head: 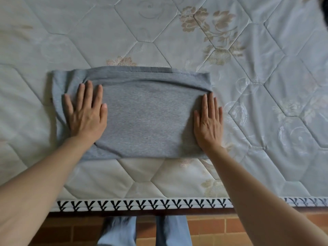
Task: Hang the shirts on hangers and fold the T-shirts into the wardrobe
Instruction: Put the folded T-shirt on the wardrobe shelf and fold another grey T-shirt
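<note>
A quilted, floral mattress [177,32] fills the view, its patterned edge nearest, above a brick-tiled floor [213,226]. A folded grey T-shirt [147,114] lies near-centre; left hand [87,114] and right hand [209,121] press flat, fingers straight.

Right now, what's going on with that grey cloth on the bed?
A person is folding a grey T-shirt on a quilted mattress. The left hand and right hand lie flat with straight fingers on its two ends, pressing it down. It is already folded into a rectangle near the mattress edge; no wardrobe is in view.
</note>
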`<state>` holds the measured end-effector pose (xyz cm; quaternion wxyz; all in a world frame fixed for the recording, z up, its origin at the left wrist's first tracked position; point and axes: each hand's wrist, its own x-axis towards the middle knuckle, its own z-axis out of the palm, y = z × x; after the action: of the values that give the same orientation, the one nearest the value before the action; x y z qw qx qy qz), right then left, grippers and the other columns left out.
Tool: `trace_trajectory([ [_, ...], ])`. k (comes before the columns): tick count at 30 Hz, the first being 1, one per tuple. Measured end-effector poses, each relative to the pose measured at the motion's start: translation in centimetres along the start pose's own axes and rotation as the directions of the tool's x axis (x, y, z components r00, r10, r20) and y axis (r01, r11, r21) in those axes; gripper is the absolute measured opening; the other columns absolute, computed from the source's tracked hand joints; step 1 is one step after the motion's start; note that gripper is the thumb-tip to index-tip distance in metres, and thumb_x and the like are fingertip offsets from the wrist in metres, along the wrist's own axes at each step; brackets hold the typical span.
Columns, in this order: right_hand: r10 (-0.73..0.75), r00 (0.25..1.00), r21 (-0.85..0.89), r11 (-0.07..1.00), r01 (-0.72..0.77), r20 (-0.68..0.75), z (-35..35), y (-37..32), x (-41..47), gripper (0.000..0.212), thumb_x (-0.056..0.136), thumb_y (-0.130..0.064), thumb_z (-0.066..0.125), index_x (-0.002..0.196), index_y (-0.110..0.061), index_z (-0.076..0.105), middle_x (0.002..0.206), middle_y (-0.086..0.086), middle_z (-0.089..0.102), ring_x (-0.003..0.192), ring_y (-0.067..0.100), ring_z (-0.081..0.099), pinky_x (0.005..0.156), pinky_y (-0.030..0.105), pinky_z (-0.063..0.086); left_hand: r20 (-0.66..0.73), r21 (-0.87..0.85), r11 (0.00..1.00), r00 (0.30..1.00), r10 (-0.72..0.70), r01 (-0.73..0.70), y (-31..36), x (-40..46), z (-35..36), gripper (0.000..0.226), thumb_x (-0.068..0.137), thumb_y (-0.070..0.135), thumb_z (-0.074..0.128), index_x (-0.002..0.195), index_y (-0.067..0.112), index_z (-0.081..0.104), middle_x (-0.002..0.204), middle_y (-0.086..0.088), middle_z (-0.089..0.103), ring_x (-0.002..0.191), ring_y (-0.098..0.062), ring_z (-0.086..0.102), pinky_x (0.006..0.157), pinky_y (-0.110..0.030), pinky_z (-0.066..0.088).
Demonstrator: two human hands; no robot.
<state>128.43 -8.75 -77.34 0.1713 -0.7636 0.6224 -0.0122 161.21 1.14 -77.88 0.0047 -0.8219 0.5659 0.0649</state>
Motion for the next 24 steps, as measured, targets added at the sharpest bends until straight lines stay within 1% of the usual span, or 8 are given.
trace_trajectory([
  [4,0.143,0.979,0.257,0.961,-0.103,-0.142,-0.6,-1.3,-1.2,0.057,0.102,-0.025,0.043,0.153,-0.008,0.025,0.151,0.016,0.037,0.138,0.028,0.034,0.115,0.039,0.028,0.039,-0.015,0.990,0.989,0.141,-0.141,2.5,-0.3,0.0,0.062,0.096,0.041,0.024,0.152,0.015,0.030,0.160,-0.016,0.022,0.147,-0.033,0.018,0.115,-0.059,0.000],
  [7,0.262,0.949,0.266,0.941,-0.211,-0.176,-1.4,-2.0,-2.1,0.049,0.098,-0.025,0.051,0.142,-0.005,0.041,0.126,0.014,0.053,0.116,0.029,0.047,0.101,0.038,0.037,0.081,-0.033,0.943,0.939,0.334,-0.332,6.1,-0.2,0.0,0.062,0.097,0.043,0.024,0.152,0.015,0.030,0.160,-0.015,0.024,0.146,-0.034,0.022,0.115,-0.058,0.007],
  [10,0.400,0.916,0.248,0.888,-0.387,-0.005,-2.5,-2.3,-2.5,0.044,0.096,-0.036,0.055,0.129,-0.007,0.049,0.122,0.010,0.056,0.113,0.029,0.051,0.092,0.036,0.039,0.123,-0.050,0.840,0.831,0.542,-0.541,10.3,0.5,0.1,0.060,0.097,0.043,0.027,0.150,0.015,0.033,0.158,-0.013,0.028,0.146,-0.032,0.026,0.115,-0.054,0.007],
  [13,0.471,0.868,0.196,0.847,-0.495,0.157,-3.4,-2.3,-2.3,0.043,0.094,-0.044,0.058,0.117,-0.008,0.052,0.115,0.011,0.063,0.107,0.032,0.058,0.078,0.035,0.038,0.193,-0.020,0.716,0.700,0.688,-0.698,14.5,2.0,0.0,0.061,0.098,0.044,0.023,0.152,0.016,0.031,0.160,-0.009,0.026,0.147,-0.030,0.022,0.117,-0.057,0.011],
  [16,0.461,0.839,0.160,0.841,-0.517,0.288,-4.1,-1.9,-2.0,0.039,0.092,-0.044,0.060,0.105,-0.008,0.058,0.099,0.009,0.065,0.088,0.028,0.057,0.068,0.031,0.033,0.277,0.042,0.622,0.607,0.745,-0.782,18.8,3.7,-0.7,0.060,0.101,0.041,0.015,0.157,0.019,0.009,0.164,-0.006,0.002,0.151,-0.026,0.002,0.118,-0.058,0.001],
  [19,0.434,0.815,0.256,0.798,-0.546,0.385,-4.2,-1.2,-2.2,0.036,0.086,-0.041,0.069,0.099,-0.008,0.061,0.088,0.004,0.063,0.081,0.024,0.057,0.067,0.034,0.041,0.440,0.120,0.469,0.470,0.765,-0.875,22.3,5.5,-2.3,0.063,0.105,0.038,0.026,0.157,0.019,-0.004,0.164,-0.003,-0.012,0.150,-0.024,-0.011,0.118,-0.058,-0.002],
  [21,0.423,0.797,0.342,0.740,-0.579,0.431,-4.0,-0.7,-2.3,0.033,0.082,-0.039,0.073,0.092,-0.010,0.061,0.083,0.004,0.065,0.082,0.025,0.062,0.071,0.038,0.049,0.492,0.159,0.331,0.366,0.790,-0.930,23.9,6.9,-3.3,0.067,0.103,0.039,0.037,0.157,0.021,0.001,0.164,-0.004,-0.006,0.151,-0.025,-0.009,0.117,-0.060,-0.003],
  [24,0.396,0.786,0.371,0.720,-0.587,0.475,-4.2,-0.6,-2.5,0.032,0.080,-0.041,0.076,0.080,-0.015,0.058,0.072,-0.002,0.062,0.075,0.022,0.062,0.066,0.035,0.047,0.513,0.200,0.198,0.275,0.813,-0.960,26.2,8.5,-5.1,0.068,0.089,0.050,0.059,0.145,0.021,0.034,0.150,-0.007,0.036,0.145,-0.026,0.023,0.118,-0.059,-0.003],
])
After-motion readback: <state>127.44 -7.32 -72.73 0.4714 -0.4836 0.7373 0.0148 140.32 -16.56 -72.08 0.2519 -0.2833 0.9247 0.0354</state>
